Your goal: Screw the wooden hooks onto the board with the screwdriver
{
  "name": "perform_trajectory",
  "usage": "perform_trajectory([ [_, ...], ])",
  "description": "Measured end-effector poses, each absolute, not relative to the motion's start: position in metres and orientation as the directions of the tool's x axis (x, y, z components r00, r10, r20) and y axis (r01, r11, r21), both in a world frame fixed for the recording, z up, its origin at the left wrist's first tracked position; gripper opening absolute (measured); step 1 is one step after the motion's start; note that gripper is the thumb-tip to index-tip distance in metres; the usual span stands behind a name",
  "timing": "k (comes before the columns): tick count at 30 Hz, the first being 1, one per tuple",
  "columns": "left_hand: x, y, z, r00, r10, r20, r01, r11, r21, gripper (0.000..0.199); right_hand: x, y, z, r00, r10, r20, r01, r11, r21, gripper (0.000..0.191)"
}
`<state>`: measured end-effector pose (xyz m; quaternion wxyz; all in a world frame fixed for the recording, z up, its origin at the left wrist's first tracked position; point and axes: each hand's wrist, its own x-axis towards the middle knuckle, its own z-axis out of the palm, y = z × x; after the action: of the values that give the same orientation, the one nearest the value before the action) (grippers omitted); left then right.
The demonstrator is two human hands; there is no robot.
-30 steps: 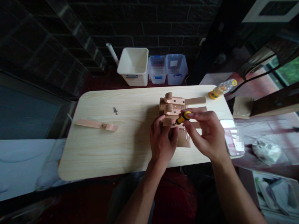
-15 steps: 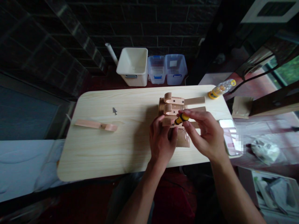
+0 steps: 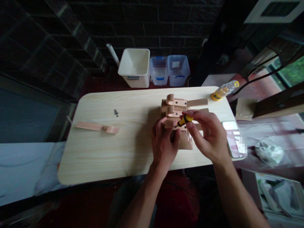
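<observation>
My right hand (image 3: 209, 134) holds a short yellow and black screwdriver (image 3: 185, 120) between thumb and fingers. The tool leans with its tip at a screw near the left part of the nearest wooden hook piece (image 3: 169, 124). Around that piece's left end my left hand (image 3: 164, 139) is closed, fingers on the far side and thumb on the near side. Two more hook pieces (image 3: 177, 102) with dark screws lie beyond it, side by side. Beneath them is a brown block (image 3: 186, 141) with clear wrap or tape.
On the pale table (image 3: 95, 158) are a loose wooden hook piece (image 3: 90, 126) and a few screws (image 3: 116, 113) at left. A yellow-capped bottle (image 3: 224, 91) and a phone (image 3: 234, 139) stand and lie at right. Behind the table are a white bin (image 3: 134, 66) and two clear bins (image 3: 178, 71).
The fingers of my right hand have shifted slightly on the screwdriver. Otherwise both hands and the wooden pieces stay in nearly the same places.
</observation>
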<state>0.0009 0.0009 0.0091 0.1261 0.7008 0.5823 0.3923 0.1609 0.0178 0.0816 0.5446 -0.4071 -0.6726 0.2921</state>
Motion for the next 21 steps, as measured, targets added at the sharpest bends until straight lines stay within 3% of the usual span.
perform_trajectory([
  [21,0.0019,0.0008,0.0070,0.006,0.906,0.423,0.718,-0.298,0.629,0.029,0.1606,0.0191,0.0838,-0.092,0.849,0.520,0.227,0.526,-0.819,0.037],
])
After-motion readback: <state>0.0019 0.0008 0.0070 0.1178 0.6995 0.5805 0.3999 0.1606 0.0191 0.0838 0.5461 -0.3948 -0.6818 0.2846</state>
